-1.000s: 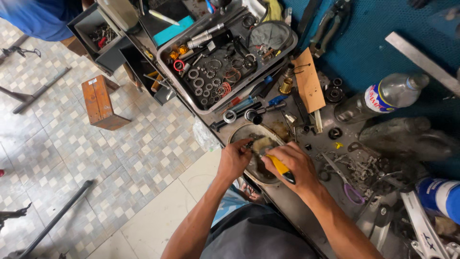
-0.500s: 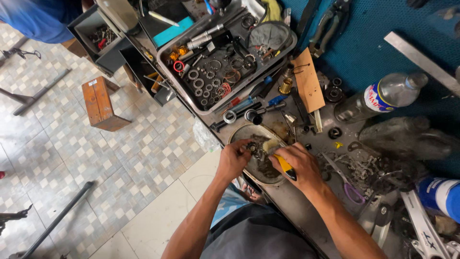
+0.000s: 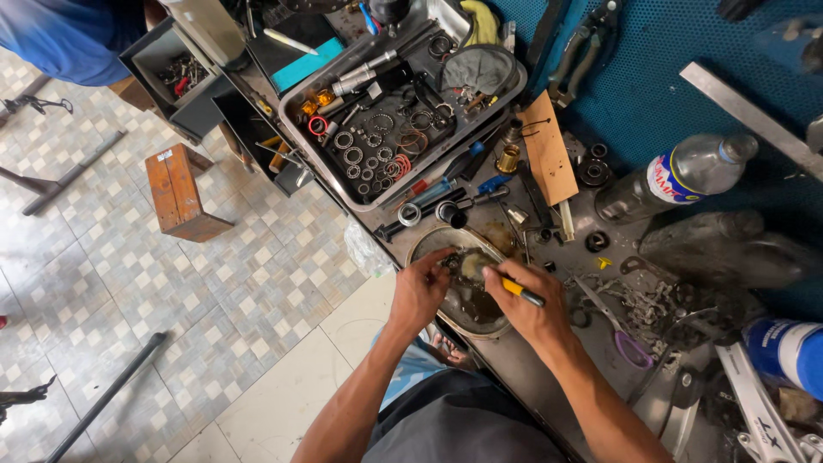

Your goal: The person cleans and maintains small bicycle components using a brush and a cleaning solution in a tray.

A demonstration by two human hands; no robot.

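L hand pinches small part, prob a bearing, over bowl; R hand gripping brush, keep strokes short

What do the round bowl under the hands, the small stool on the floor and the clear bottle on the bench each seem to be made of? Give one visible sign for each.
Bowl: probably metal, dull grey and grimy, with a thin rim.
Stool: wood, orange-brown, with flat boards joined at edges.
Bottle: clear plastic, likely; see-through body with a wrapped label.
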